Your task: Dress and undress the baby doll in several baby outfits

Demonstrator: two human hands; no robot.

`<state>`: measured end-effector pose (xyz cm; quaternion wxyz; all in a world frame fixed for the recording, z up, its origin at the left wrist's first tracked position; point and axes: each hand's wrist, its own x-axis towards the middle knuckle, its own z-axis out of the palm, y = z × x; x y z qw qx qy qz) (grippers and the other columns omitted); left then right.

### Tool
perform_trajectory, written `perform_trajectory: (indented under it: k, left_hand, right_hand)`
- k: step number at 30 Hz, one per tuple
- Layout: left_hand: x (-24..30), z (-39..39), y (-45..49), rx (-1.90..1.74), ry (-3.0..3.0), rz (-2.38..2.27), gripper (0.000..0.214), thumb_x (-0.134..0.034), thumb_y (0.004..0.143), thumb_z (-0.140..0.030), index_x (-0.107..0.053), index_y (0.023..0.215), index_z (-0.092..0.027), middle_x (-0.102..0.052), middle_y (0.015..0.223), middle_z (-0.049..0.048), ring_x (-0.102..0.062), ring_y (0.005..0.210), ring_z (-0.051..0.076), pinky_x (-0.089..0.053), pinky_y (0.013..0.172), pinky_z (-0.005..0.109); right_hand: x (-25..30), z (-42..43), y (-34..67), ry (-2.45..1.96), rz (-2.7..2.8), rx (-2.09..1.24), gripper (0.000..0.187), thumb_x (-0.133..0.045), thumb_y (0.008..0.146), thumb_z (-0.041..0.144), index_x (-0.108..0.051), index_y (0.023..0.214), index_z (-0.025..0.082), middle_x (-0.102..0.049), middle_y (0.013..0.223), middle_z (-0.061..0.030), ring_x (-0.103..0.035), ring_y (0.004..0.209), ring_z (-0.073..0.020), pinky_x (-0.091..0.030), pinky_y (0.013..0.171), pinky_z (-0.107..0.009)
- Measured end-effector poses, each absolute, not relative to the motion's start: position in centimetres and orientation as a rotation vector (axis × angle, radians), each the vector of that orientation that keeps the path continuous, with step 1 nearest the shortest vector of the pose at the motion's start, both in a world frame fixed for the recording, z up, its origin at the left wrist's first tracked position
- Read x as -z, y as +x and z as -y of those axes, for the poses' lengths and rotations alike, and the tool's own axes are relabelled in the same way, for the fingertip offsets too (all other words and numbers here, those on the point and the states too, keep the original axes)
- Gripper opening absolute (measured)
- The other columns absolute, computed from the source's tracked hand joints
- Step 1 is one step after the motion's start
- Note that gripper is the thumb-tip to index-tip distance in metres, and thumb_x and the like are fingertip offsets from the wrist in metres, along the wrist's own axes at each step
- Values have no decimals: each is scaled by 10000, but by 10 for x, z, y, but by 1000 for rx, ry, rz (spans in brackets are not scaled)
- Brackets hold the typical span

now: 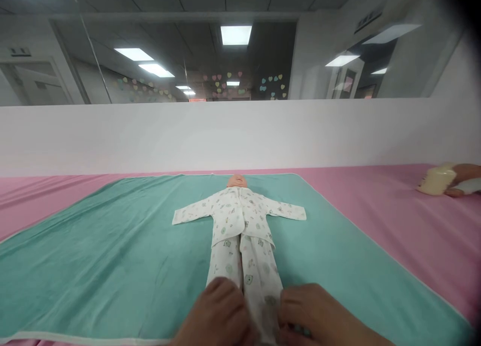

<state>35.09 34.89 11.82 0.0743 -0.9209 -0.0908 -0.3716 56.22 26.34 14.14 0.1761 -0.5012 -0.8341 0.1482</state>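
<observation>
A baby doll point(237, 181) lies on its back, feet towards me, dressed in a white printed jacket point(229, 208) and matching trousers point(259, 266). Both sleeves stretch out to the sides, and the jacket front overlaps over the trouser waist. At the lower edge, my left hand point(221, 313) is closed, its fingers curled at the trouser legs. My right hand point(319, 313) pinches the outer side of the right-hand trouser leg. Motion blurs the fabric between my hands, and the trouser ends are hidden or out of view.
A green blanket point(112, 266) with white edging lies under the doll, over a pink sheet point(376, 201). On the far right is a cream-coloured rounded object point(436, 180), with a skin-coloured shape against it. A white wall point(225, 135) with windows stands behind.
</observation>
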Motion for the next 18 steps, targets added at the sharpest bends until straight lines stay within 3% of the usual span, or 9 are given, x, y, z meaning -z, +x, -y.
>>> perform_trajectory:
  k: [5, 8, 14, 18]
  left_hand:
    - [-169, -432, 374, 1171, -2958, 1205, 179, -405, 867, -287, -545, 800, -198, -569, 762, 9, -520, 689, 134, -400, 596, 250]
    - [-169, -477, 398, 1151, -2835, 1284, 212, -467, 831, -337, -565, 976, -216, -578, 852, 23, -519, 838, 190, -399, 694, 295]
    - [-139, -499, 407, 1227, -2923, 1286, 149, -433, 834, -264, -553, 775, -200, -566, 785, 14, -500, 779, 172, -368, 668, 284]
    - [-142, -500, 391, 1496, -3146, 1524, 170, -448, 827, -341, -531, 784, -200, -536, 689, -14, -473, 612, 126, -358, 562, 241]
  right_hand:
    - [-170, -359, 563, -1631, 1799, -166, 202, -366, 871, 285, -489, 736, 198, -543, 723, 7, -464, 630, -112, -329, 568, -237]
    - [-159, -428, 558, -1731, 1654, -5, 100, -433, 809, 214, -462, 719, 184, -518, 723, -3, -463, 667, -125, -319, 596, -248]
    - [-123, -459, 545, -1708, 1655, 147, 95, -412, 836, 242, -474, 784, 192, -505, 786, -11, -457, 684, -136, -328, 612, -261]
    - [-123, -443, 539, -1660, 1720, 219, 88, -490, 794, 280, -474, 814, 195, -513, 851, -30, -468, 819, -175, -371, 680, -278]
